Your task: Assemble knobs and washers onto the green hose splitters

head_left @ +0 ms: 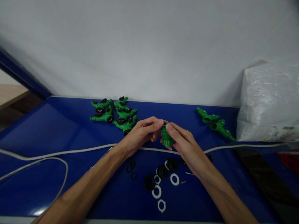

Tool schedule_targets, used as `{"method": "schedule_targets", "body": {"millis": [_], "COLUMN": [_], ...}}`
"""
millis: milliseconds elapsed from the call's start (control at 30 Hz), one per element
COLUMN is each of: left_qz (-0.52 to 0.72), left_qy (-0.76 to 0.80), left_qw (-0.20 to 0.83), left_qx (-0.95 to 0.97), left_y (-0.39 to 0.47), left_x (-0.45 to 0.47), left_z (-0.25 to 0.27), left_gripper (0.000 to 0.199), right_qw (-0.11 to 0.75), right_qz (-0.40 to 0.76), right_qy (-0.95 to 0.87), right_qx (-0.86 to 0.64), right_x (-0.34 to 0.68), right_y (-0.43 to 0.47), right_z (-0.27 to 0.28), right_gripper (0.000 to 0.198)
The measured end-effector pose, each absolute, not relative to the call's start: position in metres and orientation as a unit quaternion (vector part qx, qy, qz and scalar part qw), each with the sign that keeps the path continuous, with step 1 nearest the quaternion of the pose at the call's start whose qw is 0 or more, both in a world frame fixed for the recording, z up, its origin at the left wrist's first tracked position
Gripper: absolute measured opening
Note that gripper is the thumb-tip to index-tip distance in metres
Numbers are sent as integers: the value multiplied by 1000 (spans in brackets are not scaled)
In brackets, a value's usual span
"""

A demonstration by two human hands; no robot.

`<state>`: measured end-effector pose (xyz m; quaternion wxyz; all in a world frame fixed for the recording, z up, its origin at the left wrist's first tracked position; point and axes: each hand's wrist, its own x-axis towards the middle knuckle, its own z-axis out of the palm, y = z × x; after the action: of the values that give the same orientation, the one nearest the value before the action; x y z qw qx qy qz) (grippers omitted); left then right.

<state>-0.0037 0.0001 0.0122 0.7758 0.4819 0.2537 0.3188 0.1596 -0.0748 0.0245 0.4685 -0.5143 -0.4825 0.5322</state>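
A green plastic hose fitting point(167, 139) is held upright above the blue table, its wide ribbed end down. My right hand point(183, 137) is closed around its right side, thumb near the top. The thumb and fingertips of my left hand point(146, 129) pinch together at the fitting's upper end; whether a small part sits between them is hidden. Below my hands lie black ring nuts point(162, 171), white flat rings point(174, 179), small black rings point(133, 176) and a small screw point(183, 182).
Several green Y-shaped hose splitters point(123, 115) with black valves stand at the back left. Two green splitter bodies point(206, 119) lie at the back right, beside a large plastic-wrapped package point(268, 102). A white cable point(86, 150) crosses the blue table point(58, 124).
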Motion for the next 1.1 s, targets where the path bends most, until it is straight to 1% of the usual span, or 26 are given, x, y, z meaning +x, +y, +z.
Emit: {"method": "schedule_targets", "body": {"millis": [167,333,500,633,700,900,1100], "left_qz": [314,326,343,300,289,317,324], "left_qy": [245,244,246,227,206,173,158], "left_qw": [802,806,789,802,813,835,846], "left_qx": [446,430,446,465,463,416,393], "left_y": [-1,-2,-5,-7,-8,-12,-14], "left_x": [-3,-2,-2,-2,-2,2,6], "left_z": [15,16,15,17,17,13,12], "left_gripper": [30,29,28,41,43,33,29], "right_qw": [475,467,450,458,464,485,487], "right_qz": [527,514,431,376,360,359,345], "right_qy": [-494,-505,-567,-593,-600,-586,-607], "right_qx": [-502,-513,-539,-544,-543,-541,-525], "right_x": [160,159,161,161,161,161,162], "right_y": [-75,-75,-75,-75,-75,-74,-75], "right_z": [22,22,27,31,31,29,31], "right_gripper": [39,39,37,34,33,35,37]}}
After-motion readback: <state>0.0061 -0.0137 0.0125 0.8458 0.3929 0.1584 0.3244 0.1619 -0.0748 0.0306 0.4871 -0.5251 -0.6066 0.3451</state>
